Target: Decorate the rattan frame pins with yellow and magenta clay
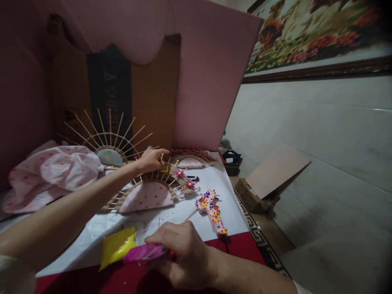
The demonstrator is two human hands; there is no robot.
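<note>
My left hand [151, 159] reaches over the upper edge of a half-round woven fan [180, 179] made of thin sticks and twine. Its fingers are apart around a yellow-tipped stick; whether they touch it I cannot tell. The fan has a half-circle of dotted cloth [147, 197] at its base, plus pink flowers [190, 184] and yellow balls along its rim. My right hand [186, 253] is closed around a magenta clay packet [143, 252] near the table's front. Something small and red shows between its fingers. Beside that packet lies a yellow clay packet [119, 245].
A flower-patterned stuffed animal on a stick [211, 210] lies at right. Behind stand another stick fan [110, 143] and a decorated fan [190, 159]. Dotted cloth [61, 167] is heaped at left. A cardboard box [153, 94] stands at the back; more cardboard [275, 171] lies beyond the table's right edge.
</note>
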